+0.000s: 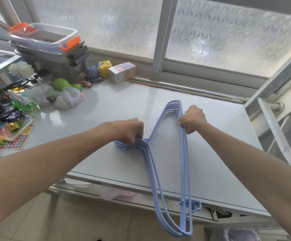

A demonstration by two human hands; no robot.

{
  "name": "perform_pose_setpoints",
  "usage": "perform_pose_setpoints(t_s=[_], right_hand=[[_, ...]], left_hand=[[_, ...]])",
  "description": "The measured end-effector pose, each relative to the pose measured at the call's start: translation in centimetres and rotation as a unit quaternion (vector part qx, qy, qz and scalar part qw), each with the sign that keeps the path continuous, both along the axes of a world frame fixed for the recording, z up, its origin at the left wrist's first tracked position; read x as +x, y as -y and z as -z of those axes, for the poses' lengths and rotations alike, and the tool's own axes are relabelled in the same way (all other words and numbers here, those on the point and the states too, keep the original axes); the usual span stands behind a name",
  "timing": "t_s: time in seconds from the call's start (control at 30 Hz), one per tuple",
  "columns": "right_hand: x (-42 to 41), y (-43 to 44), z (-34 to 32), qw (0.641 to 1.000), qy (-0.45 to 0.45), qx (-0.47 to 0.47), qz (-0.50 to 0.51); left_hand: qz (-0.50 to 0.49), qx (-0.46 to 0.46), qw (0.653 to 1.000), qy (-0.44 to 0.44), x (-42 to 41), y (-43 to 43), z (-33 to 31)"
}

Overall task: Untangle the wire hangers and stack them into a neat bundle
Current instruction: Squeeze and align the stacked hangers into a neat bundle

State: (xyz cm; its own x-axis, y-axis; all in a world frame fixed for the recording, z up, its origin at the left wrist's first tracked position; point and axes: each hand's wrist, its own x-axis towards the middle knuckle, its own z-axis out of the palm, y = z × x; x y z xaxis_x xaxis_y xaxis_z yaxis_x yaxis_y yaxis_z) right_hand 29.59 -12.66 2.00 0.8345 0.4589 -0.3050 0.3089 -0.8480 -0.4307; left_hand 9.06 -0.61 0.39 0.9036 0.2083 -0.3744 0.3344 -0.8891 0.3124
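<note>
Several light blue wire hangers (pixel 184 164) lie aligned in one bundle on the white table (pixel 120 105), with their lower end sticking out past the table's front edge. My left hand (pixel 129 131) is closed over the hooks at the left side of the bundle. My right hand (pixel 192 118) pinches the long straight bars together near their far end. The hooks are partly hidden under my left fingers.
Clutter fills the table's left end: stacked plastic boxes (pixel 49 49) with orange clips, yarn balls (pixel 66 100), a green toy (pixel 66 85), toy cars, a small carton (pixel 122 72) and sticker sheets. Frosted windows stand behind. A white metal frame (pixel 277 119) rises at the right.
</note>
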Motion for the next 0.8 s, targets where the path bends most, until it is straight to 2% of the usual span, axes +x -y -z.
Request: perform_pose_setpoints(t_s=[0.3,0.57,0.8], right_hand=[[-0.9,-0.4,0.0,0.999,0.037,-0.004,-0.018],[-1.1,0.2,0.5,0.998,-0.050,-0.039,-0.029],[-0.8,0.4,1.3,0.999,-0.018,-0.033,-0.013]], left_hand=[[0.004,0.011,0.999,0.036,-0.5,0.0,0.4],[-0.038,0.032,0.999,0.015,-0.5,0.2,1.3],[-0.047,0.068,0.996,-0.019,-0.8,0.8,1.5]])
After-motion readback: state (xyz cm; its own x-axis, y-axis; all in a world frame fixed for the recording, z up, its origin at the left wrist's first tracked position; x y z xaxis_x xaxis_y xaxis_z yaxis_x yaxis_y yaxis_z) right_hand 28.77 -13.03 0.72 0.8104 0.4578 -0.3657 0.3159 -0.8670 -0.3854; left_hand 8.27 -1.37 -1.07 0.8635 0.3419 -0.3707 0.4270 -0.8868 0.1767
